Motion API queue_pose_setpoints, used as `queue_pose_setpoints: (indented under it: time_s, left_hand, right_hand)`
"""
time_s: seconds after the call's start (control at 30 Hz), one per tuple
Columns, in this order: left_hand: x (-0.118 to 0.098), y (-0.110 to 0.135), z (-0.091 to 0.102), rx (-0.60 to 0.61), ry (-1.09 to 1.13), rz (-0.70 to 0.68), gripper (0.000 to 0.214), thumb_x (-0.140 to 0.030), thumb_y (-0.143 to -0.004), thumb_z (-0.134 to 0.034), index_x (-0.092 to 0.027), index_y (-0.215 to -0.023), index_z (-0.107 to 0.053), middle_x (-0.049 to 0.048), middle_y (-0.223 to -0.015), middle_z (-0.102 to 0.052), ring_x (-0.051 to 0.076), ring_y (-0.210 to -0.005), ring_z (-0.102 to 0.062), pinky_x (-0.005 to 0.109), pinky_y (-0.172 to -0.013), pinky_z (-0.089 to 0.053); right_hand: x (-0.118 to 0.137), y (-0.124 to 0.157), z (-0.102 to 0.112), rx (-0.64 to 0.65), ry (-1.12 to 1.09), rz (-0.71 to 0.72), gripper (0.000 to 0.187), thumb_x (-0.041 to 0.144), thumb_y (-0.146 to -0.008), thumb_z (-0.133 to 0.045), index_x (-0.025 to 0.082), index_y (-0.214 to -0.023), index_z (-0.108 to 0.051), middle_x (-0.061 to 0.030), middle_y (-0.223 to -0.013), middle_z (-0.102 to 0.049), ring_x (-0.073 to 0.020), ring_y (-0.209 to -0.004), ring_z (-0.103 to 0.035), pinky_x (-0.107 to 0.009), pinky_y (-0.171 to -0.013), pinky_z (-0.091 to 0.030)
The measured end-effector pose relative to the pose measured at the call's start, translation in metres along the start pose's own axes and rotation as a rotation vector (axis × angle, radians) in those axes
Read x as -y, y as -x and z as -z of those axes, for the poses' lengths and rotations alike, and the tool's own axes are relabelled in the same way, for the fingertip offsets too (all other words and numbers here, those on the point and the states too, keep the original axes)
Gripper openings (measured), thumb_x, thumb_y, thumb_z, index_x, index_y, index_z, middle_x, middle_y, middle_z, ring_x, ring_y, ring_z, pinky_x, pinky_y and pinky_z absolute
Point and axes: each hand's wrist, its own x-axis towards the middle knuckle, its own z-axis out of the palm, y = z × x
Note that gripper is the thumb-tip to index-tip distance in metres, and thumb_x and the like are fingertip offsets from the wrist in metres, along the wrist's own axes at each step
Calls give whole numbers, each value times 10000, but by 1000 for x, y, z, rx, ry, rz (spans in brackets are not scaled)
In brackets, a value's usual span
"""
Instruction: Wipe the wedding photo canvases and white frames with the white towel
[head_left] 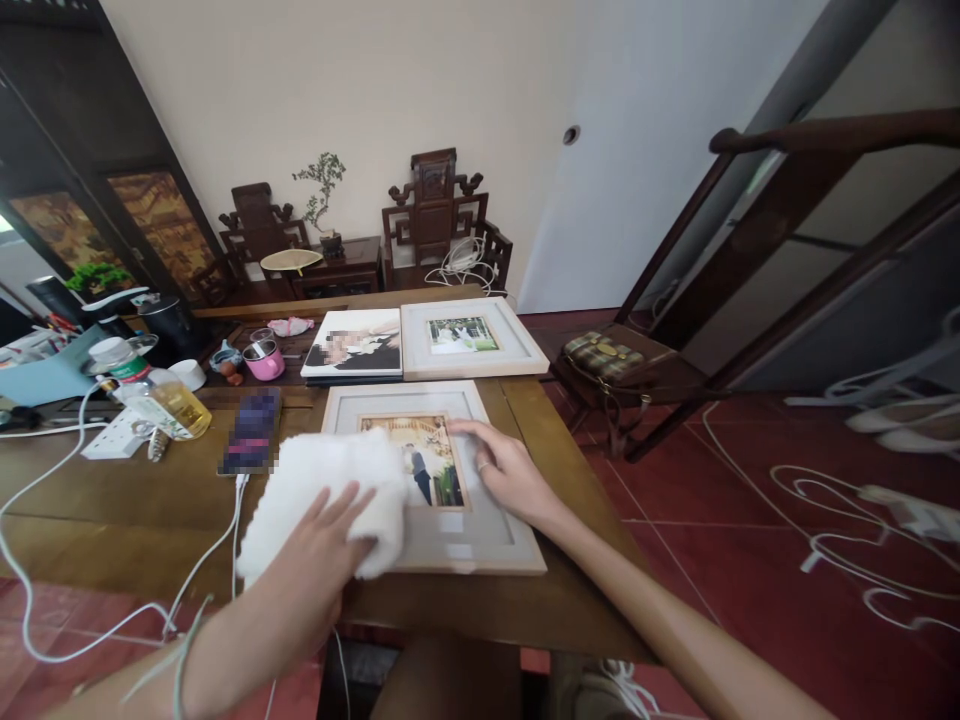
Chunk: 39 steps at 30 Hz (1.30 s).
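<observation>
A light-wood picture frame (525,553) lies flat on the table, with a wedding photo (431,470) in its pale mount. My left hand (326,540) presses on a fluffy white towel (315,470), fingers over its top and thumb at its right edge. The towel covers the frame's left part and hangs past it onto the table. At the photo's upper right corner, my right hand (514,475) touches the frame's face with its index finger stretched out; the other fingers are loosely bent and hold nothing visible.
Behind lie a second frame (517,335) and a photo panel (356,343). Leftward on the table (150,510) are a phone (251,430) on a cable, a bottle (180,405), a power strip (116,435) and a pink cup (264,360). A chair (675,370) holding a plaid bag stands right.
</observation>
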Motion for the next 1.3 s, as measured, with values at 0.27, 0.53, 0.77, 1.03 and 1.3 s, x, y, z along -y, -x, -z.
queue_pose_setpoints:
  time_s: [0.27,0.53,0.77,1.03,1.3]
  left_hand:
    - [23,-44,4,-110,-11,118,429,-9,-799,-438,-101,-1186,-598,185,-1534,-272,324,-1434,-211,522,-1149,-257]
    - [92,-103,10,-189,-74,-1,298,-246,-981,-395,-152,-1155,-617,128,-1521,-340,278,-1445,-212,525,-1144,-220]
    - [39,-39,6,-13,-69,-28,285,-94,-901,-445,-168,-1072,-660,127,-1529,-321,279,-1435,-245,533,-1148,-228]
    - [-4,7,0,2,-36,-55,268,-125,-900,-488,-208,-1079,-669,87,-1548,-290,286,-1434,-244,514,-1149,-259]
    - [62,-77,5,-116,-142,-40,279,-158,-934,-469,-142,-1161,-630,150,-1555,-246,312,-1449,-178,524,-1151,-210]
  right_hand:
    - [-2,0,2,-28,-80,11,523,15,-681,-400,234,-1084,-653,-47,-1225,-671,-217,-1206,-583,-411,-1022,-436]
    - [-1,0,2,-8,-66,-10,507,21,-698,-388,217,-1094,-637,-61,-1225,-667,-220,-1181,-594,-403,-992,-454]
    - [-1,0,0,-26,-14,-26,532,7,-667,-395,205,-1108,-616,-80,-1234,-660,-246,-1109,-625,-403,-930,-484]
    - [0,1,0,-9,6,-32,528,-1,-675,-386,202,-1111,-604,-81,-1251,-649,-246,-1182,-585,-408,-980,-455]
    - [-2,2,2,12,-15,-36,528,19,-692,-397,207,-1143,-599,-75,-1291,-629,-248,-1206,-573,-422,-1002,-449]
